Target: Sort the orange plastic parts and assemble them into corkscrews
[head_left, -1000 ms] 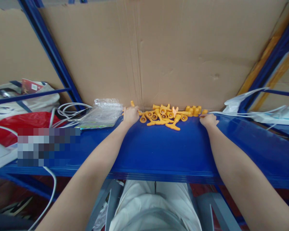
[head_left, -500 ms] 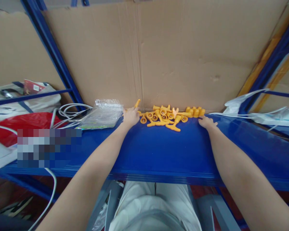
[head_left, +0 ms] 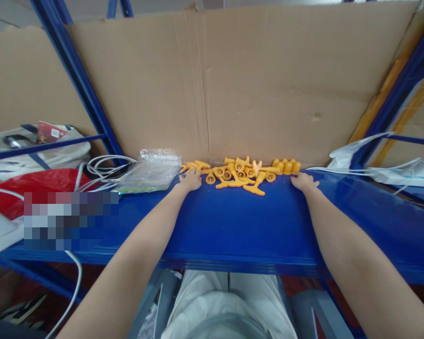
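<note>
My left hand (head_left: 191,180) lies at the left end of a row of yellow plastic parts, its fingers stretched toward several T-shaped yellow pieces (head_left: 200,165) by the cardboard. Whether the fingertips touch those pieces is hard to make out. Between my hands is a loose pile of yellow T-shaped handles (head_left: 238,174), some with their round hollow ends facing me. At the right end, several yellow pieces (head_left: 286,166) stand side by side in a neat group. Just in front of them my right hand (head_left: 305,181) rests on the blue tabletop (head_left: 247,221), fingers apart, holding nothing.
A tall cardboard panel (head_left: 268,84) backs the blue table. Left of my left hand lie a clear plastic bag (head_left: 148,174), white cables (head_left: 109,165) and a red bag (head_left: 45,186). Toward the right are a white power strip (head_left: 403,174) and thin cables.
The yellow piece that stuck up from my left hand now lies among the pieces by the cardboard. My left hand has lowered and loosened. My right hand stays in place.
</note>
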`<move>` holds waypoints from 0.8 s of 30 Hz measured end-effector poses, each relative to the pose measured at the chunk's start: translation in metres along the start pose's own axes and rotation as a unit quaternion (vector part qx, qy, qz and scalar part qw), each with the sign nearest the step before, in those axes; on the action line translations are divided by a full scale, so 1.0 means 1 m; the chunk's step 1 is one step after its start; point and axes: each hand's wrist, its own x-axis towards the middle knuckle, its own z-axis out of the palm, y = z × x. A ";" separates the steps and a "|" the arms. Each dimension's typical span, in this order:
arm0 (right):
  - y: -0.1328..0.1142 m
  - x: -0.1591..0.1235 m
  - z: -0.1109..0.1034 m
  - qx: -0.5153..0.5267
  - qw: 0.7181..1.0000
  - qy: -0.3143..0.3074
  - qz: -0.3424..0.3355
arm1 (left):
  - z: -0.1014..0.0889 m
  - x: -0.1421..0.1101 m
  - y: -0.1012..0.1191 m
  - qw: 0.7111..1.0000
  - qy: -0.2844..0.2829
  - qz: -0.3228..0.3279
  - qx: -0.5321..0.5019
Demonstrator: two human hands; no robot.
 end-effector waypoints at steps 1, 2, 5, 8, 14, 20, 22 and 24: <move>-0.001 -0.002 -0.002 -0.002 1.000 -0.005 0.002 | 0.000 0.000 0.000 1.000 0.002 0.001 0.002; -0.003 -0.004 -0.004 -0.005 1.000 -0.011 0.007 | 0.001 0.001 0.000 1.000 0.006 0.002 0.004; -0.008 -0.013 -0.011 -0.013 1.000 -0.019 0.015 | 0.002 0.001 -0.001 1.000 0.026 0.016 0.007; -0.011 -0.020 -0.017 -0.013 1.000 0.018 0.013 | 0.002 0.000 -0.002 0.998 0.058 0.033 0.014; -0.019 -0.022 -0.017 0.026 0.996 0.057 -0.062 | -0.005 -0.002 0.004 0.986 0.146 0.073 -0.016; -0.026 -0.018 -0.006 0.002 0.979 0.005 -0.202 | -0.011 -0.008 0.018 0.977 0.161 0.140 -0.024; -0.027 -0.017 -0.004 -0.011 0.973 -0.003 -0.229 | -0.013 -0.009 0.021 0.976 0.155 0.153 -0.018; -0.029 -0.017 -0.003 -0.024 0.967 -0.005 -0.254 | -0.015 -0.011 0.022 0.976 0.150 0.158 -0.013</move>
